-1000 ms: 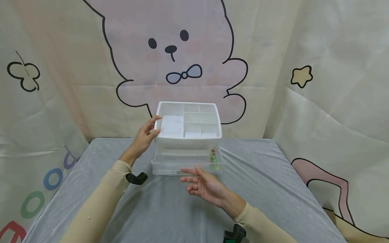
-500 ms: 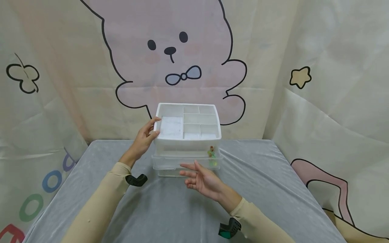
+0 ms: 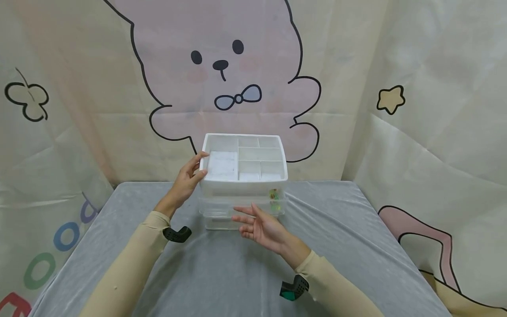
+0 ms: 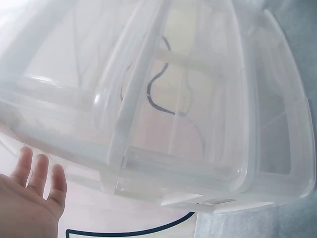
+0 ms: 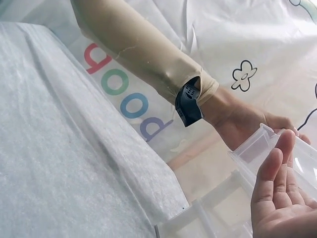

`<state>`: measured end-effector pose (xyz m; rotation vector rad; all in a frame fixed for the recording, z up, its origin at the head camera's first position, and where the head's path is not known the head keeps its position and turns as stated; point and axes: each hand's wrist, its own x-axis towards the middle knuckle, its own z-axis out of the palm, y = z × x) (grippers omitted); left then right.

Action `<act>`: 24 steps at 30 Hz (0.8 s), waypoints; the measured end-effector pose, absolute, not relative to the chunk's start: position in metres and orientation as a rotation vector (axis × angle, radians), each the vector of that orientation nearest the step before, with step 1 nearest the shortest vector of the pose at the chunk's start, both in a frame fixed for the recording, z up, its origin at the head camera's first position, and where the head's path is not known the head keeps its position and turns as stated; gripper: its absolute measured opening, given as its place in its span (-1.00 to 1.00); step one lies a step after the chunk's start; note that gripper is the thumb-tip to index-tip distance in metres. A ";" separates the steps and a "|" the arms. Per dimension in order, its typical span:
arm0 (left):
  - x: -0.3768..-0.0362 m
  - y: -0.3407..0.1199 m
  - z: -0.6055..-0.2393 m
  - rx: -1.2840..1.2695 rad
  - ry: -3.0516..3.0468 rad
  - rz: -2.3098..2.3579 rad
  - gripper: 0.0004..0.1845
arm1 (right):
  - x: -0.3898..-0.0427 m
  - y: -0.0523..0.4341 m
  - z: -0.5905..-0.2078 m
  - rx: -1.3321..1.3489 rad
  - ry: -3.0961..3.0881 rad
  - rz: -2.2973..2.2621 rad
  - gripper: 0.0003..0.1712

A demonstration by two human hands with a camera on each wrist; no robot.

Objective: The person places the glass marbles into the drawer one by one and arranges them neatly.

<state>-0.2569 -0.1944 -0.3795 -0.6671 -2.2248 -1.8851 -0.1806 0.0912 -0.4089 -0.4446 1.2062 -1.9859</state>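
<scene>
A white organiser box (image 3: 243,182) with divided top compartments stands at the back of the table. My left hand (image 3: 189,178) steadies its left front corner, thumb on the rim and fingers along the side. The left wrist view shows those fingers (image 4: 38,171) straight beside the translucent box (image 4: 173,99). Below the top tray is a clear drawer (image 3: 222,211), almost fully in, with a small colourful item (image 3: 274,197) at its right end. My right hand (image 3: 253,222) has straight fingers against the drawer front. The right wrist view shows this open hand (image 5: 277,193) at the clear plastic edge (image 5: 255,148).
A grey cloth covers the table (image 3: 222,273). A cream curtain with a cartoon rabbit (image 3: 222,66) hangs right behind the box, and printed curtains close off both sides. A black band (image 3: 177,234) sits on my left sleeve and a dark one (image 3: 293,288) on the right.
The clear drawer has slid back into the box, and my right hand has moved forward with it. My left hand has stayed on the box corner.
</scene>
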 end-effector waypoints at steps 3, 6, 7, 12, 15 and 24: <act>-0.256 -0.195 -0.380 -0.663 -2.225 -1.886 -0.45 | -0.183 0.090 -0.408 -0.441 1.216 -1.985 -0.20; -0.256 -0.194 -0.380 -0.665 -2.224 -1.887 -0.45 | -0.186 0.090 -0.408 -0.430 1.216 -1.992 -0.20; -0.257 -0.194 -0.380 -0.667 -2.224 -1.886 -0.45 | -0.186 0.090 -0.409 -0.427 1.216 -1.995 -0.20; -0.256 -0.194 -0.380 -0.670 -2.223 -1.886 -0.45 | -0.190 0.089 -0.409 -0.414 1.215 -2.003 -0.17; -0.254 -0.195 -0.381 -0.665 -2.225 -1.884 -0.45 | -0.193 0.088 -0.409 -0.403 1.233 -2.002 -0.18; -0.257 -0.193 -0.380 -0.680 -2.208 -1.878 -0.46 | -0.200 0.086 -0.407 -0.369 1.255 -2.020 -0.18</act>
